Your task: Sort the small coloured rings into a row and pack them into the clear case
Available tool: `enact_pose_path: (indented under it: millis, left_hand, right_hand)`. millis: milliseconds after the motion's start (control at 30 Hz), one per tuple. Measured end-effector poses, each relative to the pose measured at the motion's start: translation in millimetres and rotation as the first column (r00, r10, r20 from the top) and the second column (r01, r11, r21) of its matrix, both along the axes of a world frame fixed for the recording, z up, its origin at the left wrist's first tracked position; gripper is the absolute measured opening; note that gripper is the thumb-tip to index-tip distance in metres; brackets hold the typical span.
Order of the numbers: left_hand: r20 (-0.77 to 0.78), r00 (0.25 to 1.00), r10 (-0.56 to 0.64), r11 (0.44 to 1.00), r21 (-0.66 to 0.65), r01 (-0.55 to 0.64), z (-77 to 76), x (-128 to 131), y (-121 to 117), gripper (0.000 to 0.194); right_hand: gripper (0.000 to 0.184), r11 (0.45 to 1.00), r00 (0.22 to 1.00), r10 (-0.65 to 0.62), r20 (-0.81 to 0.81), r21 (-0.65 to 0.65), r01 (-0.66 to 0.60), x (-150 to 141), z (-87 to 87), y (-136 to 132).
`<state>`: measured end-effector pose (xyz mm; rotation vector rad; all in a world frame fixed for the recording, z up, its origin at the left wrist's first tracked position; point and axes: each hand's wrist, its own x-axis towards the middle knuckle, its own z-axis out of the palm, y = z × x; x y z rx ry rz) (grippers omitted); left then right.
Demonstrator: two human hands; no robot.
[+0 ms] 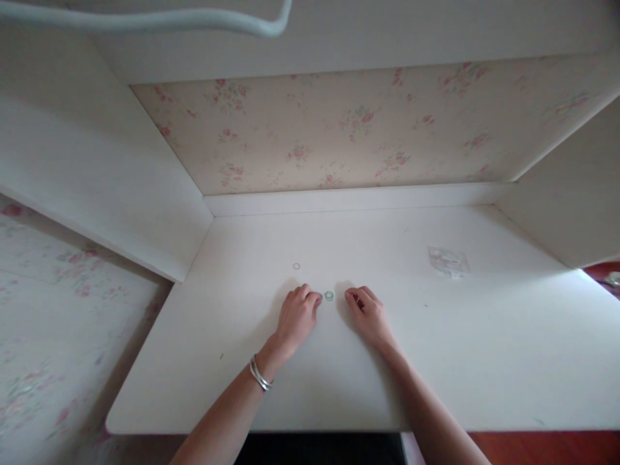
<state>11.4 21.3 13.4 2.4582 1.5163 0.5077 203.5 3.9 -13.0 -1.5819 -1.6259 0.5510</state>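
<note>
- We take the small green ring (pixel 329 298) as our landmark; it lies flat on the white desktop (pixel 484 361), in the gap between our two hands, and neither hand appears to touch it.
- Our left hand (pixel 296 314) rests just to the left of the green ring, its fingers curled and the thumb drawn in close to the index fingertip; we cannot tell whether something tiny is pinched there.
- Our right hand (pixel 371 318) sits to the right of the green ring, a little farther off than the left, with fingers bent and the thumb and index tips close together; we cannot tell whether it has hold of anything.
- On our left wrist, nearer to us than the green ring, we wear a silvery bracelet (pixel 261 374).
- Beyond the green ring and to its left, we see a thin ring (pixel 297 268) lying apart from both hands.
- Well to the right of the green ring and slightly beyond it lies a clear plastic bag (pixel 448 262); we cannot make out its contents.
- Far behind the green ring, we face flowered wallpaper (pixel 358 123).
</note>
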Motion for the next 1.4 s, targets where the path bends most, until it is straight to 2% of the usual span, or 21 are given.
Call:
enact_pose_path:
  millis: [167,367,500,633,700,833,900,1000,1067,1200,1400]
  left_hand:
    - [0.016,1.000,-0.002,1.000,0.005,0.002,4.6,-1,1,0.018]
    - [0.235,0.971,0.047,0.999,-0.008,-0.046,10.3,-15,-1,0.018]
    - [0.429,0.889,0.159,0.987,-0.092,-0.133,-0.1,-38,-8,0.019]
    - [0.479,0.823,0.305,0.949,-0.225,-0.220,-12.0,-60,-16,0.022]
    - [0.489,0.806,0.335,0.936,-0.272,-0.225,-14.8,-66,-18,0.025]
    - [0.535,0.755,0.378,0.913,-0.351,-0.208,-18.5,-72,-17,0.029]
    - [0.559,0.726,0.400,0.899,-0.395,-0.192,-21.3,-73,-16,0.031]
    - [0.579,0.705,0.410,0.887,-0.432,-0.161,-24.8,-74,-16,0.032]
    - [0.583,0.704,0.406,0.887,-0.436,-0.150,-25.1,-75,-17,0.032]
    - [0.584,0.710,0.395,0.892,-0.429,-0.143,-21.6,-75,-18,0.034]
    - [0.591,0.724,0.356,0.909,-0.399,-0.121,-19.7,-74,-17,0.034]
  right_hand:
    - [0.029,1.000,1.000,-0.001,-0.001,-0.002,0.001,0,-0.2,1]
    - [0.032,1.000,1.000,-0.013,-0.002,-0.006,0.013,-1,0.5,0]
    - [0.033,0.999,0.999,-0.040,-0.033,-0.039,0.039,0,-1.3,3]
    - [0.033,0.996,0.997,-0.066,-0.046,-0.058,0.063,-4,0.5,15]
    - [0.031,0.999,1.000,-0.003,-0.024,-0.048,0.002,-13,5.3,24]
    - [0.026,0.974,0.969,0.224,0.101,-0.059,-0.219,-39,19.8,51]
    - [0.025,0.946,0.923,0.321,0.212,-0.112,-0.304,-53,25.8,67]
    - [0.028,0.911,0.815,0.411,0.408,-0.219,-0.350,-70,30.1,90]
    - [0.028,0.897,0.765,0.441,0.470,-0.255,-0.360,-79,30.3,102]
    - [0.026,0.882,0.724,0.471,0.505,-0.274,-0.383,-86,28.8,118]
    - [0.023,0.891,0.712,0.452,0.537,-0.233,-0.389,-77,22.9,121]
